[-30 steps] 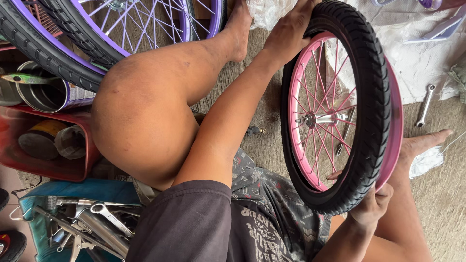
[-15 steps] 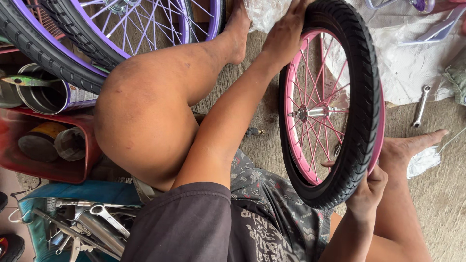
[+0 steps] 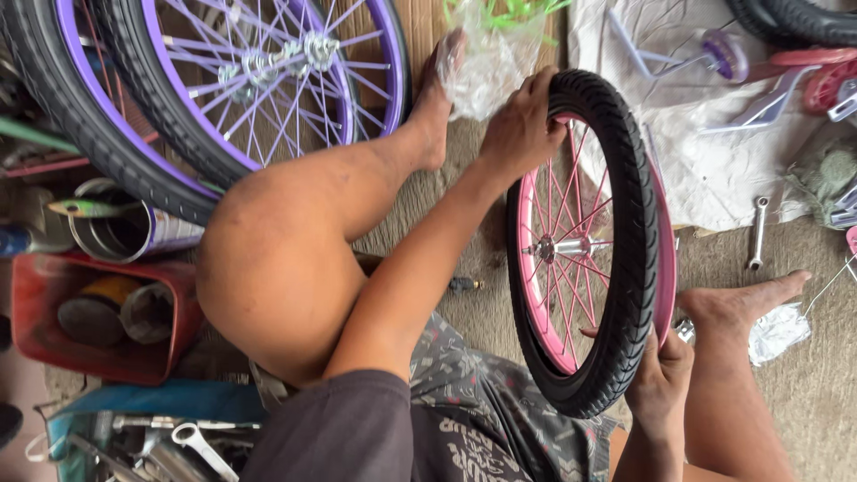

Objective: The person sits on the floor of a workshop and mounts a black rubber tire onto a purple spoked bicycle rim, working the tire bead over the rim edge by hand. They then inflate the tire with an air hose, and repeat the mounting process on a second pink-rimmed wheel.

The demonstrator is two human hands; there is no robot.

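Pink wheel (image 3: 589, 245) upright on floor between legs. Left hand (image 3: 520, 128) fingers clamped on tyre at far side; right hand (image 3: 659, 379) fingers wrapped on near side. Step: seating tyre on rim (judgement). Next needs firm push round bead. Purple wheels (image 3: 250, 80) left of it.

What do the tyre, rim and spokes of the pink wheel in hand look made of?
Tyre: matte black rubber, by its moulded tread blocks. Rim: smooth, glossy pink, probably painted metal, though plastic can't be excluded. Spokes: thin pink wire, likely coated steel. Hub: shiny bare metal.
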